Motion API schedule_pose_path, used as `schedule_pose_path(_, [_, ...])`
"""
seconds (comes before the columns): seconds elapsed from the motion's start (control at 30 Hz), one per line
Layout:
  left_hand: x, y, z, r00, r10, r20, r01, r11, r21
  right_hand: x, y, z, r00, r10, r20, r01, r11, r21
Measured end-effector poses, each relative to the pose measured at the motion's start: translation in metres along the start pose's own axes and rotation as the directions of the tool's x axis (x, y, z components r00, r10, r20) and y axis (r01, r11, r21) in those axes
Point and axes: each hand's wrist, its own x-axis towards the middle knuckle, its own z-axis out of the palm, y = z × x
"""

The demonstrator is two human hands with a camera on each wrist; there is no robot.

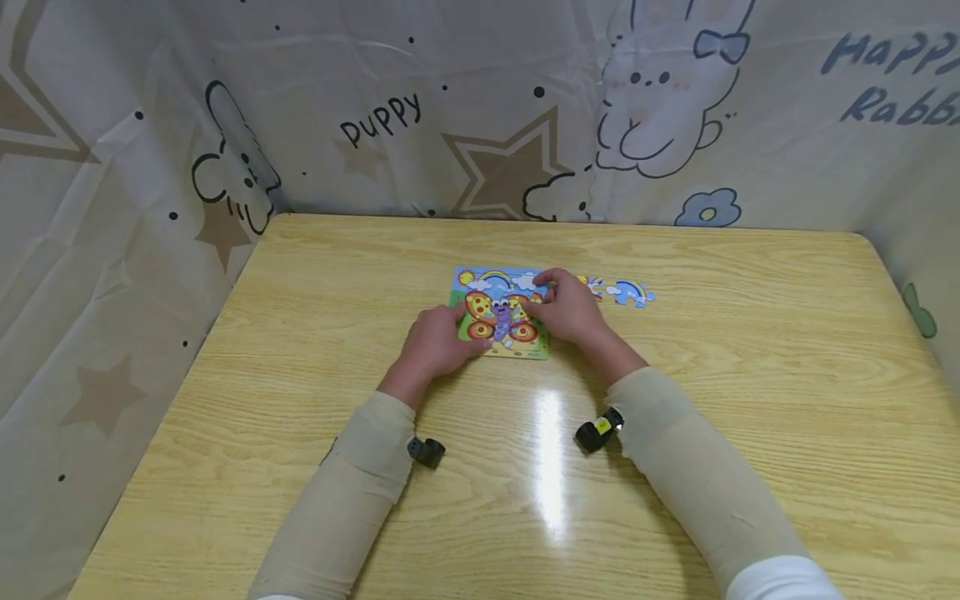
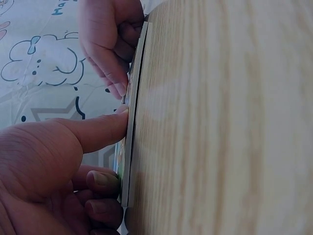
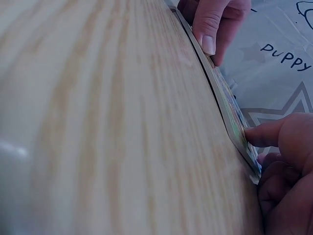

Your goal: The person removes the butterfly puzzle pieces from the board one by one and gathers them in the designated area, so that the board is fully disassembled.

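A jigsaw puzzle board (image 1: pixel 500 310) with a butterfly, a sun and a rainbow lies flat on the table. At its left and front edges, my left hand (image 1: pixel 438 342) grips it, thumb on the picture near the front. My right hand (image 1: pixel 572 310) holds the right side, thumb on the picture and a finger reaching the upper right corner. In the left wrist view, the left thumb (image 2: pixel 105 131) presses on the board's front edge while the other fingers curl beside it. The right wrist view shows the right thumb (image 3: pixel 264 134) on the picture; its other fingers are partly hidden.
A loose rainbow puzzle piece (image 1: pixel 632 292) lies right of the board. Another loose piece (image 1: pixel 595 287) shows partly behind my right hand. The wooden table (image 1: pixel 300 375) ends at a printed cloth (image 1: pixel 420 175) at the back and sides. Small black cameras (image 1: pixel 427 452) sit at both wrists.
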Motion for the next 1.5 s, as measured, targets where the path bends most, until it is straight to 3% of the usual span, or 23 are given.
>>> schedule_pose_path(0.17, [0.0, 0.0, 0.002, 1.0, -0.007, 0.006, 0.007, 1.0, -0.014, -0.001, 0.004, -0.001, 1.0, -0.021, -0.013, 0.02, 1.0, -0.004])
schedule_pose_path(0.33, [0.001, 0.0, 0.002, 1.0, -0.005, -0.003, 0.005, 1.0, -0.004, -0.002, 0.009, -0.004, 0.994, -0.101, -0.045, 0.102, 0.995, 0.016])
schedule_pose_path(0.67, [0.001, -0.001, 0.002, 1.0, -0.003, -0.004, 0.003, 1.0, -0.007, -0.014, 0.01, -0.011, 0.983, -0.179, -0.038, 0.181, 0.982, 0.058])
schedule_pose_path(1.07, [0.001, 0.0, 0.002, 1.0, -0.013, -0.011, 0.013, 1.0, -0.01, -0.033, 0.016, -0.027, 0.978, -0.197, -0.062, 0.202, 0.976, 0.078])
schedule_pose_path(1.5, [0.002, -0.003, 0.004, 1.0, -0.016, -0.006, 0.016, 0.999, -0.032, -0.046, 0.034, -0.059, 0.976, -0.184, -0.116, 0.195, 0.977, 0.092])
